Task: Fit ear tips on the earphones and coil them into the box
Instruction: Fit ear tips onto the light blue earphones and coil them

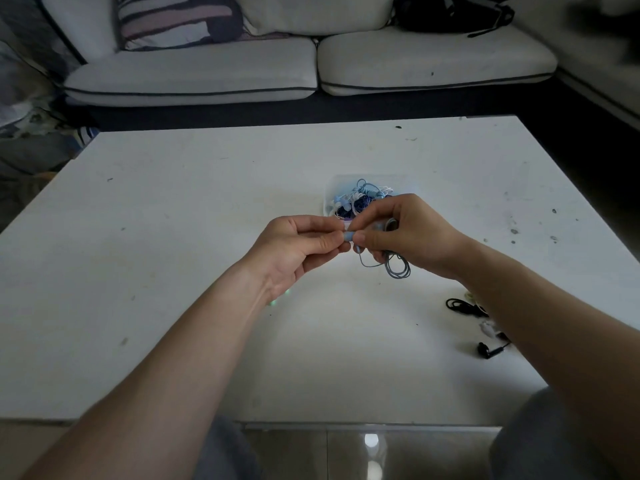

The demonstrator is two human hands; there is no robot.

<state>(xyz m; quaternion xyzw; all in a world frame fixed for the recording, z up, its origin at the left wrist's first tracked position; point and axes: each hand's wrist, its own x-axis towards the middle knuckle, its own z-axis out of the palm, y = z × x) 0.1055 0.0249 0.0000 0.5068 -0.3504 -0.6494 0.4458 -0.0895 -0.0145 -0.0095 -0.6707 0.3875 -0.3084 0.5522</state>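
Left hand (304,244) and right hand (408,233) meet fingertip to fingertip above the white table (166,244). Together they pinch a light-blue earbud (349,236) between their thumbs and forefingers. The right hand's other fingers are curled round a grey-blue cable (398,268). The cable's coiled loops hang out beneath that palm, and one strand runs up to the earbud.

Just beyond the right knuckles, and partly hidden by them, sits a clear plastic box (329,197). It holds a tangle of blue and white earphones (358,199), whose loops rise above its rim.

Well back from the right hand, beside its forearm and nearer the person, black earphones (462,304) lie loose on the table, with some small pale bits (487,329) among them. Whether these are ear tips is too blurred to tell.

Far beyond both hands stands a pale sofa (194,77).
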